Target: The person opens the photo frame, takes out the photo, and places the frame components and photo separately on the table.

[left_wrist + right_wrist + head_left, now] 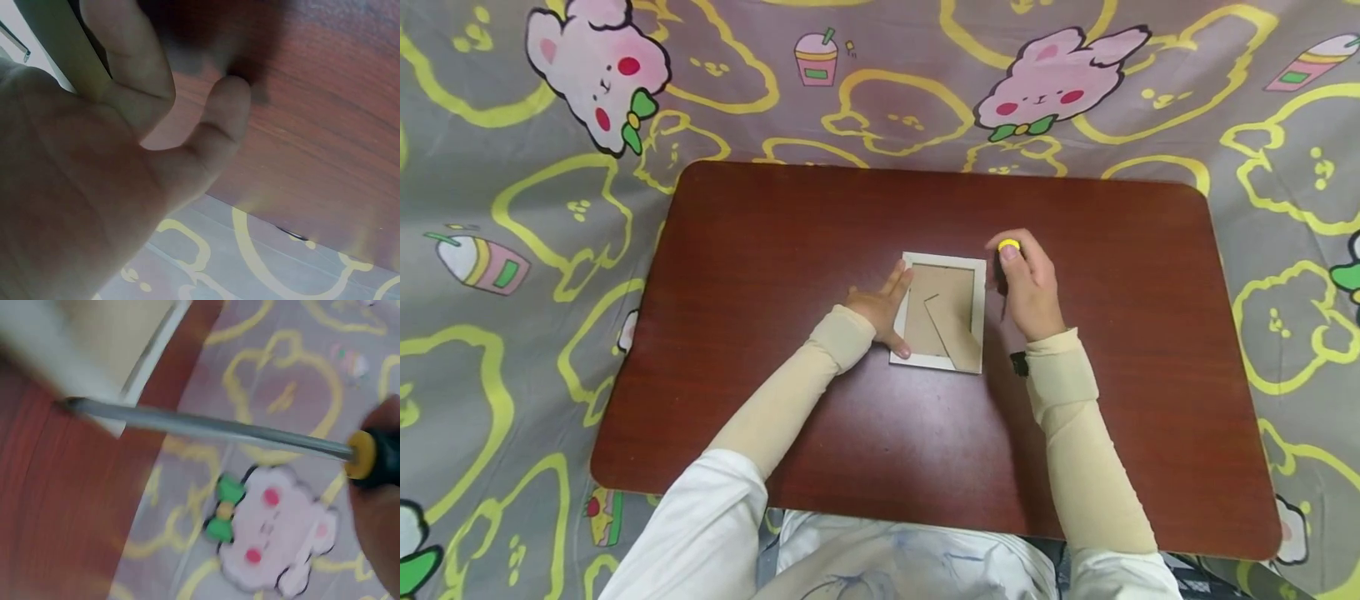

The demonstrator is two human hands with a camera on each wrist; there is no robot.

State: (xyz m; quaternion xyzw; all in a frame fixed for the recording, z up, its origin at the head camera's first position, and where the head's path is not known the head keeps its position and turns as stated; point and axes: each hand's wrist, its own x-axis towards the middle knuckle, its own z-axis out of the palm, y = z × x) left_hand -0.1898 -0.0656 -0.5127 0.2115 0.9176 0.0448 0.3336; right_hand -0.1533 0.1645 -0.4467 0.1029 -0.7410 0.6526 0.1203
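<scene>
A white picture frame (980, 300) lies back side up on the table, its tan backing board (951, 292) showing with a thin cut line across it. My left hand (874, 310) rests at the frame's left side, fingers spread and thumb by the lower left corner. In the left wrist view two bent fingers (228, 112) show beside the frame's edge. Right of the frame, my right hand (1033, 287) grips a screwdriver (219, 430) by its dark, yellow-ended handle, thumb near the yellow end. The shaft points down, its dark tip overlapping the frame's corner in the right wrist view.
The reddish-brown table (775, 225) has rounded corners. Behind it and at both sides hangs a grey cloth (572, 233) with yellow outlines and rabbit faces. A small black piece (1019, 363) shows by my right wrist.
</scene>
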